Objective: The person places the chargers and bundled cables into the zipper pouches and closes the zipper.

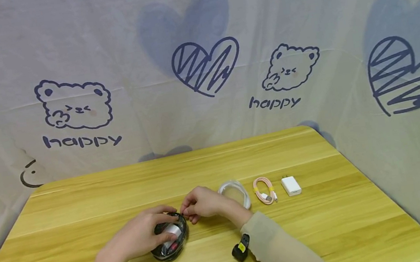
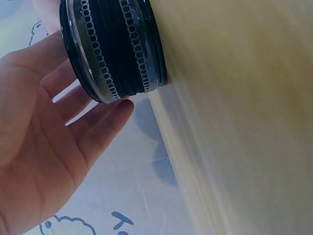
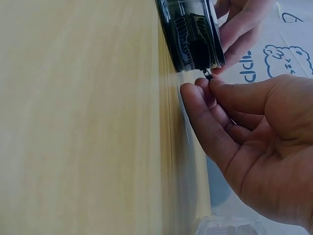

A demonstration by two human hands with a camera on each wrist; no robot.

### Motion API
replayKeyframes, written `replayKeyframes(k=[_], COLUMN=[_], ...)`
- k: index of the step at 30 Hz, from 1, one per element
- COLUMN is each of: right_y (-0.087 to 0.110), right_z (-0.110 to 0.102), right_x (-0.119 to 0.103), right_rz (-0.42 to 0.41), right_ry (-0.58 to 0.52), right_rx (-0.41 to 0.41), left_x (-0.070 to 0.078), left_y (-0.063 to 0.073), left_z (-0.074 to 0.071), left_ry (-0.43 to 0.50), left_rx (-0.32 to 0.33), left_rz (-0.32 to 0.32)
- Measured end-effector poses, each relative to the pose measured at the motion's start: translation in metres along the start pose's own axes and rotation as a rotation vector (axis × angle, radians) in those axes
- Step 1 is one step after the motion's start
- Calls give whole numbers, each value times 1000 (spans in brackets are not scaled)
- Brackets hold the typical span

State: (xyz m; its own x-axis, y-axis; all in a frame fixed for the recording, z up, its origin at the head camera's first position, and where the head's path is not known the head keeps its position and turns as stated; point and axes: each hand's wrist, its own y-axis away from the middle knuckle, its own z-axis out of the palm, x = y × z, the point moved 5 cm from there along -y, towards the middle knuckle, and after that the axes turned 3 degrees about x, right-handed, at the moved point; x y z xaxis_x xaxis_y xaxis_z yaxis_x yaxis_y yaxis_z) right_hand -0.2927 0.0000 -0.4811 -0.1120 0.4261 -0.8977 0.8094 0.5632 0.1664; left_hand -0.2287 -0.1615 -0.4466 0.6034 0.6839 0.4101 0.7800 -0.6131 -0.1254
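A small round zip pouch (image 1: 167, 258) with clear panels and black trim stands on the wooden table, left of centre. Through its top show a white item (image 1: 173, 230) and a bit of red. My left hand (image 1: 137, 234) holds the pouch, thumb over the top and fingers at its far side. In the left wrist view, the zip teeth run around the pouch's side wall (image 2: 115, 44). At the pouch's right side, my right hand (image 1: 204, 202) pinches the small zip pull (image 3: 208, 75) between thumb and fingers.
Right of my right hand lie a coiled white cable (image 1: 246, 200), a pink cable (image 1: 259, 193) bound with yellow ties, and a white charger plug (image 1: 291, 186). Printed cloth (image 1: 139, 91) hangs behind the table (image 1: 347, 201) and along its sides.
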Motion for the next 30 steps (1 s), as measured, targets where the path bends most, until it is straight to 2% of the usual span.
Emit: replayKeyframes(k=[7, 16, 22, 30], right_y=[1, 2, 1, 2], right_z=[-1, -3, -3, -1], right_x=[0, 3, 2, -1], right_rz=[-7, -11, 0, -2], right_ry=[22, 26, -5, -28], right_rx=[-16, -67, -46, -8], left_x=[0, 0, -2, 0], left_y=[0, 0, 0, 0], left_z=[-1, -3, -3, -6], left_ry=[2, 11, -6, -21], left_rx=[32, 32, 49, 84], left_rz=[2, -20, -49, -45])
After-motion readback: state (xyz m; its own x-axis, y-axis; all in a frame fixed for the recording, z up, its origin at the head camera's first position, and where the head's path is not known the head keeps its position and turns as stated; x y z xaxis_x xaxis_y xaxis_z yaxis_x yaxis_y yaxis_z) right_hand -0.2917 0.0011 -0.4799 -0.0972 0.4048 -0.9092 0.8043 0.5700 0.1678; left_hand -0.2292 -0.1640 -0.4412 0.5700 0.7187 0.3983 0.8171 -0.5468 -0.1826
